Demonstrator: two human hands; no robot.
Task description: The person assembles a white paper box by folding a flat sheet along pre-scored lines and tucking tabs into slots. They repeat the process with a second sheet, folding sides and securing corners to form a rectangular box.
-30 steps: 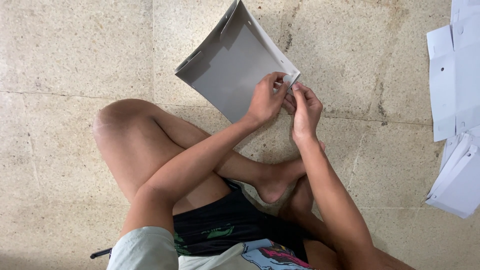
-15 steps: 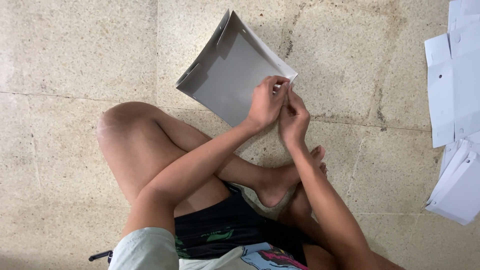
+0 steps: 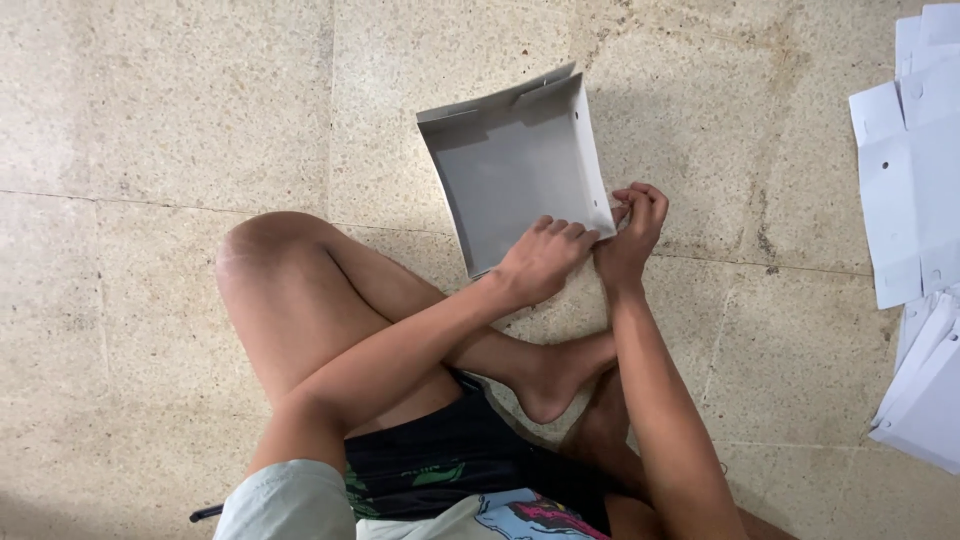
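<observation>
Partly folded grey cardboard box (image 3: 515, 165) on the floor (image 3: 150, 120): three walls stand; near corner unfinished. Left hand (image 3: 540, 262) presses its near edge, right hand (image 3: 630, 235) pinches the corner flap. Flat white blanks (image 3: 915, 190) await alongside.

Left hand (image 3: 540, 262) and right hand (image 3: 630, 235) pinch grey cardboard box (image 3: 515, 165) corner (flat white blanks (image 3: 915, 200) rightward).
</observation>
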